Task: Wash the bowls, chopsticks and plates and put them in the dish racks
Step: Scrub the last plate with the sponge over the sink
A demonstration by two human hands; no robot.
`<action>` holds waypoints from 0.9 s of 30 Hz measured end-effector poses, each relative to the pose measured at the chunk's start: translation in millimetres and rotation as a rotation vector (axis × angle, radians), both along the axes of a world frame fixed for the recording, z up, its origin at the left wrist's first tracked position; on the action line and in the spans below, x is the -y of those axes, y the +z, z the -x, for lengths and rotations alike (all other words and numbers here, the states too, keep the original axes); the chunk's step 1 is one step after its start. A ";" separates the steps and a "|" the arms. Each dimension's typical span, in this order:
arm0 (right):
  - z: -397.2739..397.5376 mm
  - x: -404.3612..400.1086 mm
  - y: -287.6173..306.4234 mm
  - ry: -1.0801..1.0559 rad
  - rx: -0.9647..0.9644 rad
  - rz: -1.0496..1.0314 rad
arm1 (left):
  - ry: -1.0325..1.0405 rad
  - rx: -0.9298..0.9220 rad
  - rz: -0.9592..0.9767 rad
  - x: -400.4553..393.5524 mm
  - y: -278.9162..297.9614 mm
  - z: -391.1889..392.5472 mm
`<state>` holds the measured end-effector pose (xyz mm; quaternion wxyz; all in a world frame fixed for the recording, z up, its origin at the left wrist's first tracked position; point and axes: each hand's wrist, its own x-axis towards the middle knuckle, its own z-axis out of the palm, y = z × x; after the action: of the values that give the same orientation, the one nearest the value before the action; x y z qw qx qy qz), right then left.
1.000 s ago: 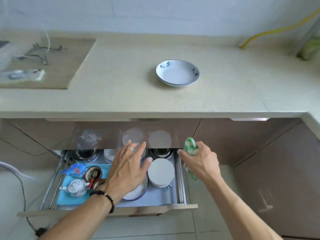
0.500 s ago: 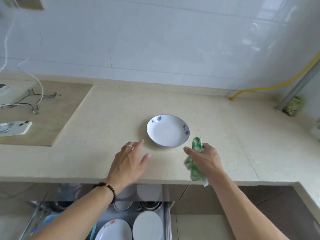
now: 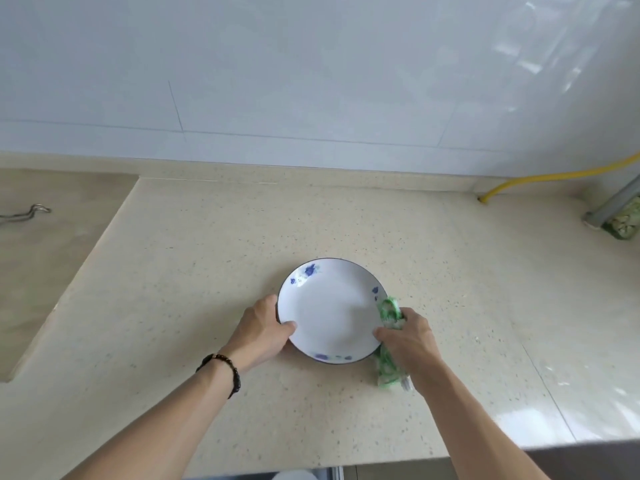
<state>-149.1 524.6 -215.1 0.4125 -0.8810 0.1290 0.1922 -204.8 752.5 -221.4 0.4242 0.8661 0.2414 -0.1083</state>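
My L hand (image 3: 258, 336) grips plate (image 3: 330, 308) rim mid-countertop (image 3: 173, 271), nearer front edge; R hand (image 3: 410, 342) pinches rim w/ green cloth (image 3: 388, 367). White tile wall (image 3: 311, 81) behind.

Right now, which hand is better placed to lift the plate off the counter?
Left. The left hand already grips the plate rim with nothing else in it, while the right hand is also holding the green cloth.

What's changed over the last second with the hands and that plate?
Both hands came up from the open drawer to the counter. The left hand now grips the plate by its left rim; the right hand reached its right rim. The green cloth stayed in the right hand; the plate hasn't moved.
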 end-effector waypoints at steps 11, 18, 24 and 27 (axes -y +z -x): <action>9.9 30.9 24.4 -0.119 0.030 -0.123 | -0.034 0.077 -0.005 28.1 28.8 -4.7; 24.3 106.0 83.0 -0.228 0.121 -0.171 | -0.110 0.154 0.037 102.3 92.6 -16.8; 47.1 215.9 116.7 -0.323 0.198 -0.168 | -0.177 0.191 0.065 214.5 126.7 -19.2; 60.9 280.0 121.9 -0.366 0.224 -0.157 | -0.167 0.215 0.106 283.4 131.3 -12.6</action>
<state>-210.0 244.6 -93.2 0.5197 -0.8238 0.2249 0.0247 -192.2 469.1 -90.2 0.4821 0.8662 0.1157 -0.0624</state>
